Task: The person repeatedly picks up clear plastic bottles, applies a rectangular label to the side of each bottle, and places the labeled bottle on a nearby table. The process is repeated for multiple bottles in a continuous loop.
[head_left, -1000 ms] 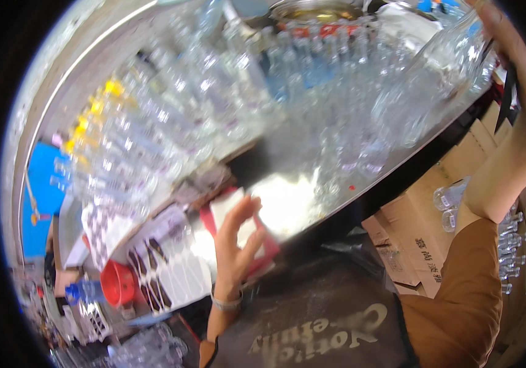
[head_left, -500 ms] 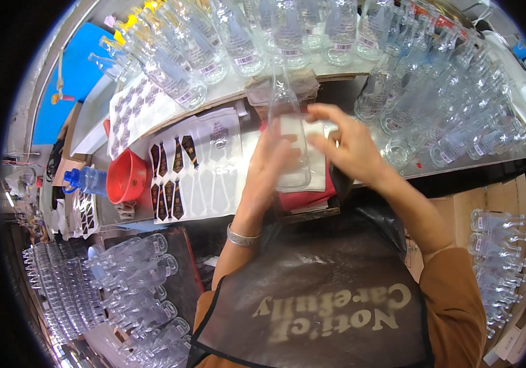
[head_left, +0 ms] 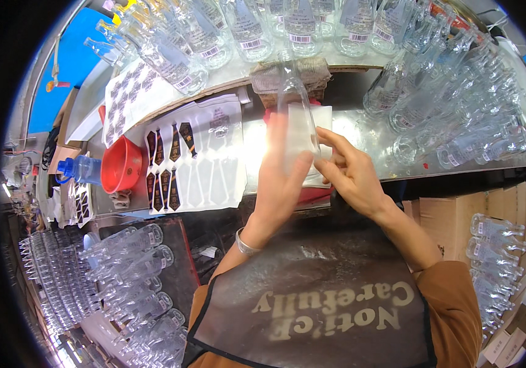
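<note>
A clear glass bottle point(head_left: 292, 92) lies in front of me, its neck pointing away over a cloth-wrapped rest point(head_left: 303, 75) and its body over a white pad point(head_left: 323, 116). My left hand point(head_left: 278, 165) is against the bottle's left side, thumb across its lower part; motion smears the fingers. My right hand point(head_left: 352, 175) has bent fingers, with index finger and thumb tips at the bottle's right side, holding it. Left of these lies a white sheet point(head_left: 226, 178) bearing several dark tie-shaped decals point(head_left: 175, 144) and pale, used-up outlines.
Upright glass bottles point(head_left: 247, 30) crowd the raised shelf behind, and more point(head_left: 459, 116) stand at the right. A red bowl point(head_left: 122, 165) and a blue-capped bottle point(head_left: 82, 170) are at the left. Bottles also fill the lower left point(head_left: 134, 270) and a cardboard box point(head_left: 447, 221) area at right.
My right hand has come down along the bottle's right side, its fingers now bent closer in. My left hand has shifted slightly, still blurred, and its thumb now shows. The view has shifted a little.
</note>
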Available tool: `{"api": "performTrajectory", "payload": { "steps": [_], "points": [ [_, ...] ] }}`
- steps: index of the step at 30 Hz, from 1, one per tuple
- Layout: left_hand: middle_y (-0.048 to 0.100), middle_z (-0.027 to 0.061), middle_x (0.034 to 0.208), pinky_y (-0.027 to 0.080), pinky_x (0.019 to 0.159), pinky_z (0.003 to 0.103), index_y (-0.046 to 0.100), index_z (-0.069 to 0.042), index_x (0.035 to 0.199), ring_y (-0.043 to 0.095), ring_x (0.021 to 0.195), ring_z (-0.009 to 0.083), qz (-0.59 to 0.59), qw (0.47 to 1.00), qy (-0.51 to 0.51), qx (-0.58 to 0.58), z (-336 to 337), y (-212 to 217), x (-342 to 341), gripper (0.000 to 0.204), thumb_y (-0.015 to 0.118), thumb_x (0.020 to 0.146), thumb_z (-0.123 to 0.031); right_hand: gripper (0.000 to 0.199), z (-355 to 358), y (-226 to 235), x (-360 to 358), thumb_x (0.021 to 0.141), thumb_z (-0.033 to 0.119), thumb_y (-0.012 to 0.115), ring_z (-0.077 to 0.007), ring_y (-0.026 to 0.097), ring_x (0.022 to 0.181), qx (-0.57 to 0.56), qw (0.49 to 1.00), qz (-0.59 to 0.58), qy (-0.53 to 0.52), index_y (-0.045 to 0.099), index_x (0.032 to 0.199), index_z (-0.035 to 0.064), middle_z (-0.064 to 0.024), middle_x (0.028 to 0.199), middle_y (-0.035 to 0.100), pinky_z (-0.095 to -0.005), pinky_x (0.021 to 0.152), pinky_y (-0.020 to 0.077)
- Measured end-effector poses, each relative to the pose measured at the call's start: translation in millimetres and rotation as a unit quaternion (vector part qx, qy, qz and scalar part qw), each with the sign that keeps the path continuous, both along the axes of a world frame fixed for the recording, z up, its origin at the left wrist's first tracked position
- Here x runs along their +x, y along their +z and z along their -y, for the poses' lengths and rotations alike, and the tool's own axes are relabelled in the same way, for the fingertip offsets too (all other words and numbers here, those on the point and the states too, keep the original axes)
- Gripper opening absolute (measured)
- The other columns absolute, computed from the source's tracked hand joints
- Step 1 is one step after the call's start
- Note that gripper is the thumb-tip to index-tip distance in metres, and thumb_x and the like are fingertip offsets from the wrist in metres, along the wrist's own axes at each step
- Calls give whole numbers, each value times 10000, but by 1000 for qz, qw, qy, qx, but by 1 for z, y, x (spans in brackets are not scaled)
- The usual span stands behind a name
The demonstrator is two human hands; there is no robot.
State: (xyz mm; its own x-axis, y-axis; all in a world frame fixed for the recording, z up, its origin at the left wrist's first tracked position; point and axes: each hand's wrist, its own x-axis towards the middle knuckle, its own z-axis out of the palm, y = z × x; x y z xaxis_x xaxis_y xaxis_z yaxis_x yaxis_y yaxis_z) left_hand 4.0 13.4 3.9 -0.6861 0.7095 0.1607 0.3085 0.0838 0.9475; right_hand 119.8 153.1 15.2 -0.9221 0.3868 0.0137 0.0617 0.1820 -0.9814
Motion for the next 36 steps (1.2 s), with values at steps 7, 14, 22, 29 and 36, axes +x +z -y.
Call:
{"api": "performTrajectory", "payload": {
  "steps": [7,14,22,29,36],
  "points": [
    [309,222,1603,259,1189,353,218,87,1545,309,1485,261,67,997,26,35,-5,-19,-7,635,497,1038,-175,452,-18,-7,-1,964,106,624,-46,543,626,66,997,-6,-49,517,1378,-39,-91,1193,672,-244,577,475],
    [280,213,1610,254,1203,380,201,69,1555,280,1496,275,103,990,14,98,-11,-24,-6,671,564,1009,-71,426,-10,-23,0,990,116,609,-92,600,621,86,996,-7,-1,520,1382,-26,-89,1173,649,-251,582,494],
    [469,165,1499,340,1145,364,357,16,1520,450,1385,248,-10,992,127,-26,17,-17,-21,656,661,951,-103,429,-18,-34,9,974,96,604,-74,582,637,-36,999,17,-8,524,1374,-34,-86,1179,693,-241,601,489],
    [531,292,1384,321,1127,528,447,73,1414,461,1331,416,-293,818,232,-436,118,-50,-95,672,642,939,-361,363,-30,-41,13,989,74,577,-45,549,630,-100,995,-12,-20,556,1335,-34,-86,1157,694,-203,594,480],
    [587,220,1335,275,1148,551,445,14,1441,505,1300,371,-262,801,162,-514,160,-18,-41,697,645,922,-407,336,-42,-52,24,1021,142,552,-44,522,638,-82,995,10,-47,570,1310,-28,-75,1082,694,-186,580,430]
  ]
}}
